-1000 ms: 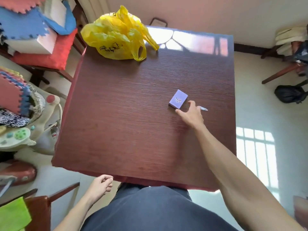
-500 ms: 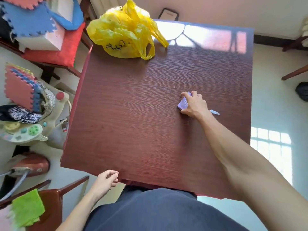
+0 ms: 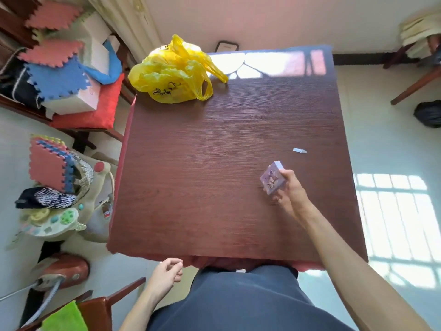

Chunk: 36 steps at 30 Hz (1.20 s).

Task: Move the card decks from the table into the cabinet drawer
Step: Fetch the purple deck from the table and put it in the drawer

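A small purple card deck (image 3: 272, 179) with a cartoon print is lifted above the dark red wooden table (image 3: 214, 168), tilted on edge. My right hand (image 3: 290, 189) is shut on it, fingers wrapped round its right side, over the table's right half. My left hand (image 3: 167, 274) hangs below the table's near edge, fingers loosely curled with nothing in them. No cabinet or drawer is in view.
A yellow plastic bag (image 3: 173, 72) lies at the table's far left corner. A small white paper scrap (image 3: 299, 151) lies near the right edge. Chairs piled with foam mats (image 3: 57, 75), a baby walker (image 3: 62, 206) and a wooden chair (image 3: 95, 309) crowd the left side.
My right hand closed on the deck, lifted it off the table and drew it back toward me. The paper scrap stayed on the table.
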Tool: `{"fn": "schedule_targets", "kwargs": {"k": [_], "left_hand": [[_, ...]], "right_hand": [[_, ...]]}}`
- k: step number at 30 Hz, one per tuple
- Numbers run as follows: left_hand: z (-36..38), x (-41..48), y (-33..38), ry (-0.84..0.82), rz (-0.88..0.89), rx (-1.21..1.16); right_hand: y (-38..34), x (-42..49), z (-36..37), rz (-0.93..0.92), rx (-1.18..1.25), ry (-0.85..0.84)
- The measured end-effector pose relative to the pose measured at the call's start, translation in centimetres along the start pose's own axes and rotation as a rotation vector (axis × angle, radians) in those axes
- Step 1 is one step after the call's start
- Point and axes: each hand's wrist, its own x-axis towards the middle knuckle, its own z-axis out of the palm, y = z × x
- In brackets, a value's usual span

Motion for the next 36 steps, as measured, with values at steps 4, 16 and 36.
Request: {"fn": "schedule_targets", "kwargs": {"k": [4, 16, 36], "left_hand": [[-1.5, 1.0, -2.8, -0.067, -0.023, 0.115], [-0.2, 6.0, -3.7, -0.286, 0.105, 0.670], [35.3, -13.5, -0.6, -0.668, 0.590, 1.401]], "right_hand": [[6.0, -7.9, -1.5, 0.030, 0.369, 0.029], [29.1, -29.9, -3.6, -0.133, 0.876, 0.566], [53.3, -48.3, -11.2, -0.115, 1.433, 1.174]]}}
